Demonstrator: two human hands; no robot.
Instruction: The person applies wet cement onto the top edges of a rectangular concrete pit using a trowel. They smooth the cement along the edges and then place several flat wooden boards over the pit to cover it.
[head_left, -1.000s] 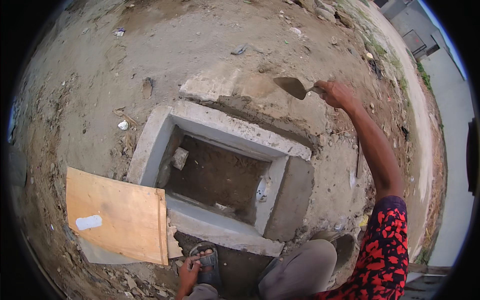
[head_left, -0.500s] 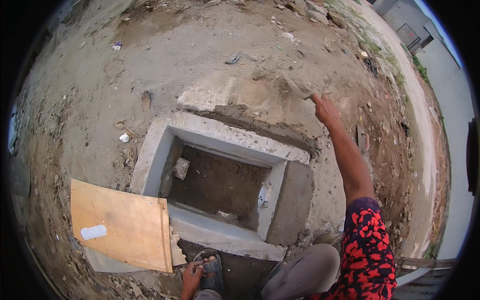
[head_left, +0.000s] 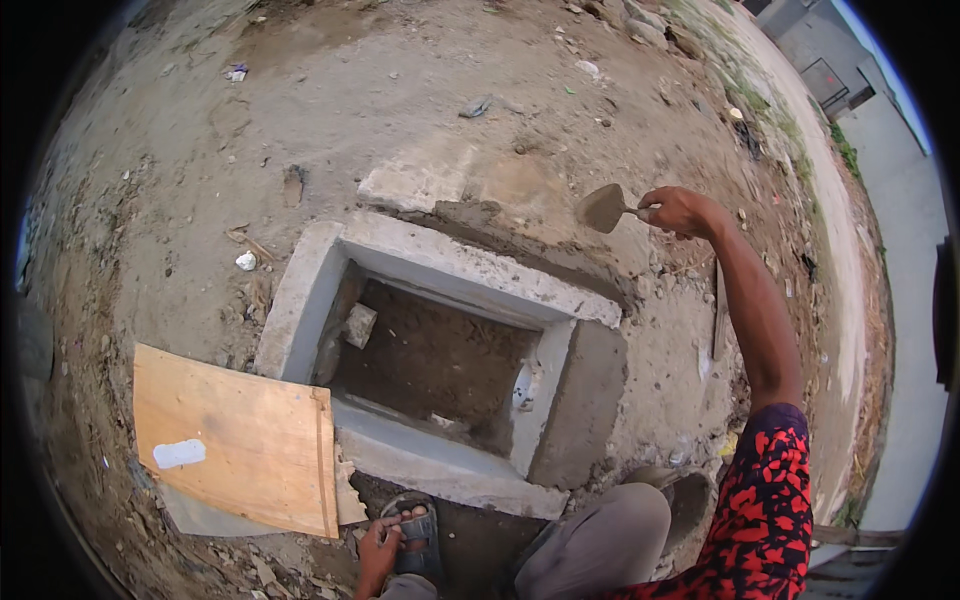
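In my right hand [head_left: 677, 212] I grip the handle of a trowel [head_left: 602, 208]. Its pointed, mortar-smeared blade turns flat-side up over the ground, beyond the far right part of a concrete frame [head_left: 480, 258]. Wet mortar [head_left: 475, 222] lies along the frame's far outer edge, and a smooth grey strip [head_left: 583, 400] runs down its right side. Low in the view, my left hand [head_left: 377, 550] rests beside my sandalled foot [head_left: 418, 535] with its fingers curled together and nothing seen in them.
The frame surrounds a dirt-bottomed pit [head_left: 440, 355] holding a loose block [head_left: 359, 326] and a white pipe end [head_left: 523, 386]. A plywood sheet [head_left: 240, 435] lies against its near left corner. A dark bucket or pan [head_left: 688, 497] stands by my knee. Rubble and litter dot the ground.
My right hand has shifted right and slightly nearer with the trowel, whose blade has turned from edge-on to face up. My left hand stays by the foot.
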